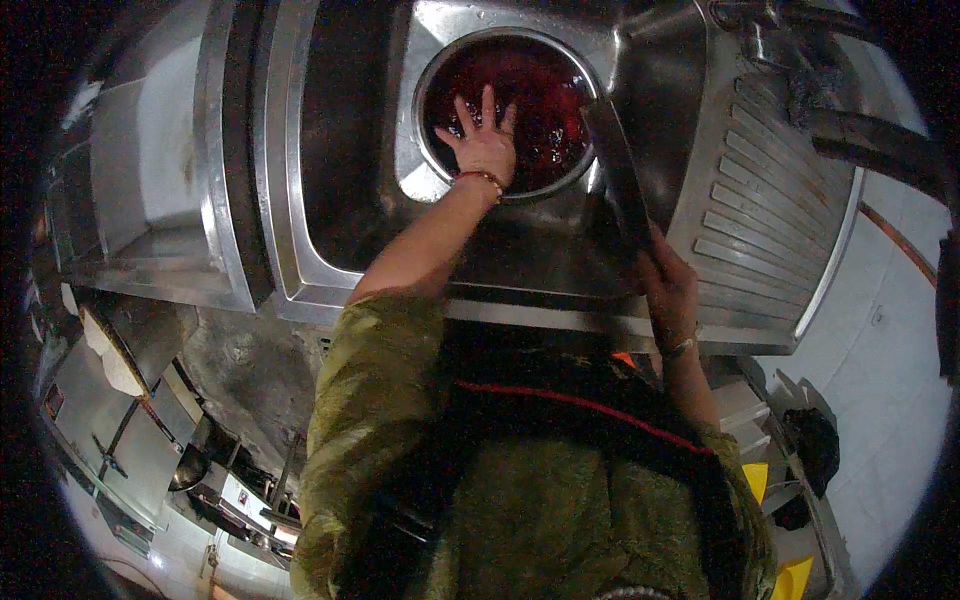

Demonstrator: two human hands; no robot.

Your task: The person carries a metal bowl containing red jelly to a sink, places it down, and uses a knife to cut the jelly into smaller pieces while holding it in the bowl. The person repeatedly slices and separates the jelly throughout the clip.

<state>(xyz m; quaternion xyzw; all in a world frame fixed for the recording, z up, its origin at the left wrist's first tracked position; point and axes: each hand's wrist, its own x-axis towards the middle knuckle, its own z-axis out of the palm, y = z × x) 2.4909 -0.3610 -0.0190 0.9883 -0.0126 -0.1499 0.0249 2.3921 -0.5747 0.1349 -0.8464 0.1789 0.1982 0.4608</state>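
Note:
A round steel basin [592, 64] stands in the stainless-steel sink [337, 150], holding dark red liquid or wet contents [536, 97] with shiny highlights. Over its near left part, my left hand [486, 150] has its fingers spread and grips nothing. Whether the fingertips touch the red surface, I cannot tell. My right hand [670, 281], at the sink's front right, is closed around the near end of a long, flat, dark tool [619, 161] that looks like a broad knife. Its far end reaches the basin's right rim; contact there is unclear.
A ribbed steel drainboard [772, 210] adjoins the sink on the right, with a tap [759, 45] and a dark hose or pipe [877, 142] beyond. Another steel basin or counter unit [150, 165] is at left. A dark pan [191, 465] is visible at lower left.

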